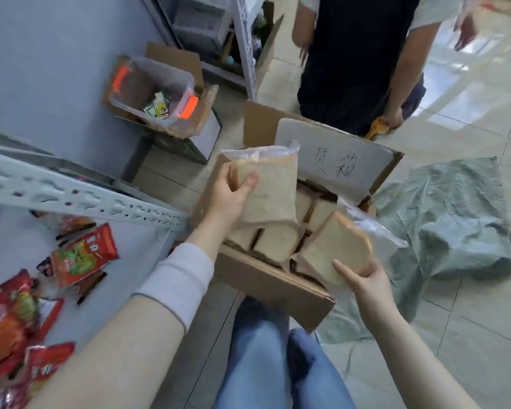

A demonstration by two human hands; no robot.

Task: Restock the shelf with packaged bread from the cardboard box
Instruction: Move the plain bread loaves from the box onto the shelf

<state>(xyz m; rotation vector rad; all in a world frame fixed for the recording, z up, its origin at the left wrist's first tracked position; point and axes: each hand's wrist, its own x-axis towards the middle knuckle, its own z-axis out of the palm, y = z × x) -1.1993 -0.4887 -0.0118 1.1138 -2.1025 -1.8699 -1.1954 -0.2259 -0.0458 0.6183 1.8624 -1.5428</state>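
Red snack packets [83, 255] crowd the shelf's [136, 255] left edge, with bare board toward its right corner. Left hand [230, 196] wraps one bread pack [269, 190], thumb across its face, above the cardboard box's [272, 278] left side. Right hand [363, 278] grips a second pack [337, 246] at the box's near-right corner. I'd shelve the left pack first, flat on bare board, without squeezing.

Matt cardboard box [266, 278]; glossy clear plastic bread packs [270, 190]; shiny tiled floor [469, 335]

Left bread pack [270, 190] and right bread pack [335, 250] held above open cardboard box [273, 280].
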